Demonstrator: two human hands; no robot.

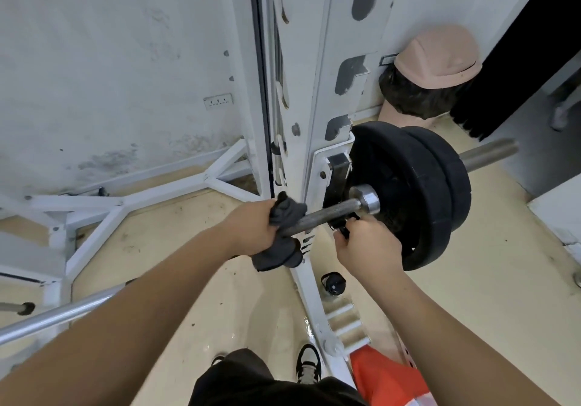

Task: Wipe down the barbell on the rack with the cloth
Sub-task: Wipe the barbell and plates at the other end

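Reaching forward, the left hand (251,232) is clenching the cloth (283,235) around the bar (327,213); the right hand (367,245) is gripping a black piece beneath it.

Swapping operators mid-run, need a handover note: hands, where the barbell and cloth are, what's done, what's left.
Left hand: grip closed on the dark cloth, wrapped around the barbell shaft just inboard of the rack upright.
Right hand: closed on a small black part under the shaft by the collar; what it is, unclear.
Barbell sits on the rack, two black plates loaded on this end.
Done: cloth is on the bar; how much is wiped cannot be told.
Left: likely run the cloth along the rest of the shaft, then the sleeve.
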